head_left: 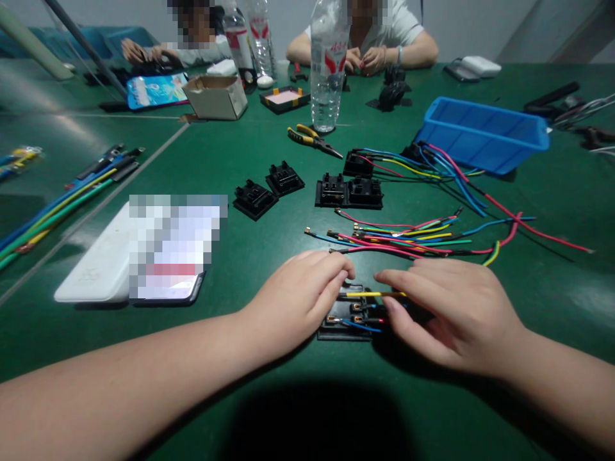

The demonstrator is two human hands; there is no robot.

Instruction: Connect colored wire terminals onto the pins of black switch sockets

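Note:
A black plastic socket housing (344,331) lies on the table in front of me, with blue and red wires fixed at its metal terminals. My left hand (307,288) grips the housing's left side, its fingers curled over the far edge. From the right, my right hand (451,310) pinches a yellow wire (362,294) between thumb and forefinger; the wire's left end lies over the housing. Beyond both hands is a bundle of loose coloured wires (418,238) with metal end terminals. Part of the housing is hidden under my fingers.
More black housings (348,192) sit farther back, near yellow-handled pliers (314,139) and a water bottle (328,70). A blue bin (485,137) stands at right. On the left are a white power bank (103,256), a phone (180,256) and thick wires (62,208). Two people sit opposite.

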